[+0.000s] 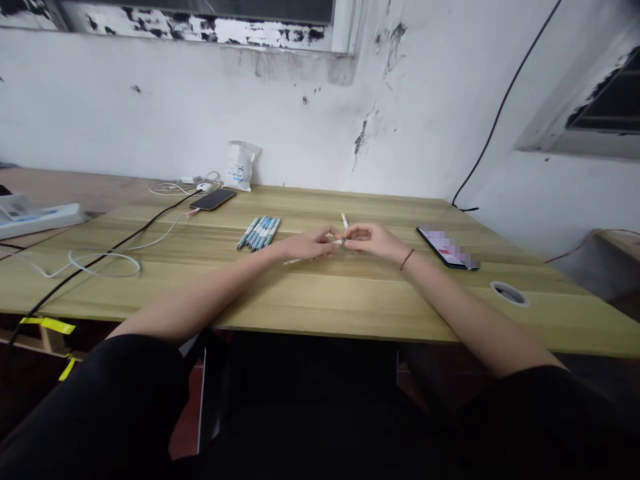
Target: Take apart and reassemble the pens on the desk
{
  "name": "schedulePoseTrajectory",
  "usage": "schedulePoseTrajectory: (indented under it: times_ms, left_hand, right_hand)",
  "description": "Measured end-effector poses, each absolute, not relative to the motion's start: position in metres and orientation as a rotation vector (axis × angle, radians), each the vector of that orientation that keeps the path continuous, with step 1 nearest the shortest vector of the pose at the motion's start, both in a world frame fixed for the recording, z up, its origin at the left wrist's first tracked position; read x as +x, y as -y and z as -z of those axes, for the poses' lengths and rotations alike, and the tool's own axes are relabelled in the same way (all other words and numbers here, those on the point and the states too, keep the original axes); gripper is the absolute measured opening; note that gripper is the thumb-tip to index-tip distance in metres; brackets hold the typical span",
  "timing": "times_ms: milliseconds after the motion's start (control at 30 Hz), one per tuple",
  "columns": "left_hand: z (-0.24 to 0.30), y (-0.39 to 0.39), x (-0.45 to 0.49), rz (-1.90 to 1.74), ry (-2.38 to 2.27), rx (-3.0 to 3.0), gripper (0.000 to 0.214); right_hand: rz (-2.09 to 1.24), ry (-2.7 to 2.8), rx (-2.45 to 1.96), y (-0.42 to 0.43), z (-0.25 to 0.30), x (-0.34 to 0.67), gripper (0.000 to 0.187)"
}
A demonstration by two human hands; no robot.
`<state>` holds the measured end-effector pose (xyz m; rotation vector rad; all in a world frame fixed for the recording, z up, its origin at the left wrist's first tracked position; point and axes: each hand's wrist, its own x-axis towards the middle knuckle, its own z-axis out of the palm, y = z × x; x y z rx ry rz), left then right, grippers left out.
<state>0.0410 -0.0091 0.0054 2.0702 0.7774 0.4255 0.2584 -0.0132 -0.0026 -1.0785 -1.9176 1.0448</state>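
We are seeing blue-and-white markers (259,233) on a pale, wood-grained desk (350,300), a dark red wristband (407,259) to the right, and a black-blotched white wall (150,113) beyond.

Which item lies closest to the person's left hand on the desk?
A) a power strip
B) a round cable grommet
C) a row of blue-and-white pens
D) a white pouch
C. The row of blue-and-white pens lies on the wooden desk right beside the left hand.

Left hand (307,244) and right hand (373,241) pinch a white pen (344,221) above a desk (320,300).
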Motion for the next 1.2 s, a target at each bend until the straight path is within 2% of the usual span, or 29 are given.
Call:
schedulePoseTrajectory:
  times_ms: [200, 533, 733, 967, 1200]
  left_hand:
    - [-0.005, 0.01, 0.043, -0.397, -0.791, 2.072, 0.036]
    - [-0.009, 0.013, 0.043, -0.359, -0.891, 1.991, 0.033]
    - [-0.002, 0.007, 0.042, -0.404, -0.926, 1.897, 0.035]
    - [0.002, 0.008, 0.048, -0.396, -0.909, 1.785, 0.033]
    - [0.004, 0.009, 0.046, -0.454, -0.878, 1.786, 0.031]
  right_hand:
    - [-1.117, 1.866, -1.069, 0.011, 0.005, 0.261, 0.033]
    - [-1.29, 1.74, -1.092, 0.011, 0.002, 0.26, 0.025]
    - [-1.099, 1.86, -1.149, 0.007, 0.006, 0.262, 0.017]
    - [-1.024, 2.021, -1.114, 0.016, 0.002, 0.259, 0.029]
    - [-0.98, 1.98, -1.138, 0.014, 0.004, 0.257, 0.029]
